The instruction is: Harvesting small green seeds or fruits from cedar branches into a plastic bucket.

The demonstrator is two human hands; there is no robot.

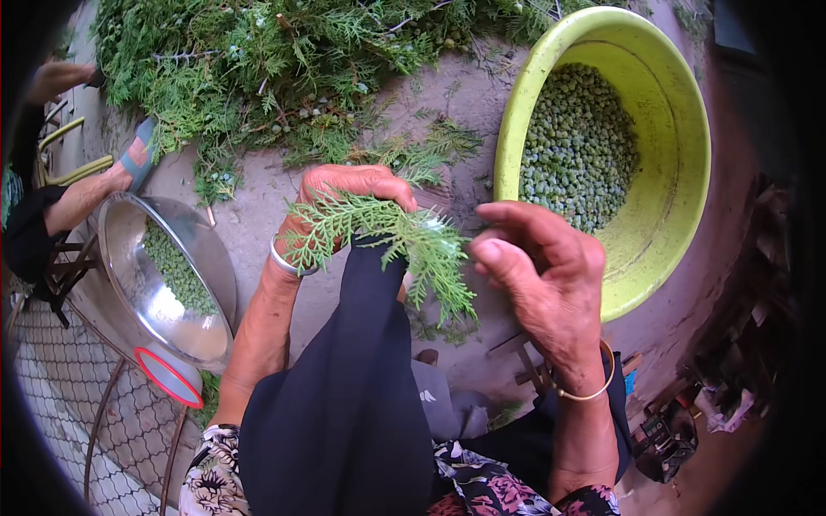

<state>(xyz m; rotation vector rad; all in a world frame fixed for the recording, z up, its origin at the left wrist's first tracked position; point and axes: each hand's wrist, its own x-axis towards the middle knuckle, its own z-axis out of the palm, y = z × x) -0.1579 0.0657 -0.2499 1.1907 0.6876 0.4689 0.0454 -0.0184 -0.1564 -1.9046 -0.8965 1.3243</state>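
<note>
My left hand (pixel 348 200), with a silver bangle at the wrist, grips a green conifer sprig (pixel 413 242) whose scaly tips hang to the right. A pale cone shows on it. To the right of the sprig is my right hand (pixel 542 264), its thumb and fingers apart and nothing visible between them; some of its fingers are partly hidden. Beside that hand stands a large yellow-green plastic tub (pixel 671 148) holding a heap of small green cones (pixel 574 148). Dark cloth (pixel 361 361) lies below my hands.
Cut conifer branches (pixel 258 71) lie piled at the top. At left, a metal bowl (pixel 222 264) holds more green cones, with a red-rimmed container (pixel 169 377) beside it. Another person's foot (pixel 137 155) and hand (pixel 61 80) show at far left, near wire mesh (pixel 58 393).
</note>
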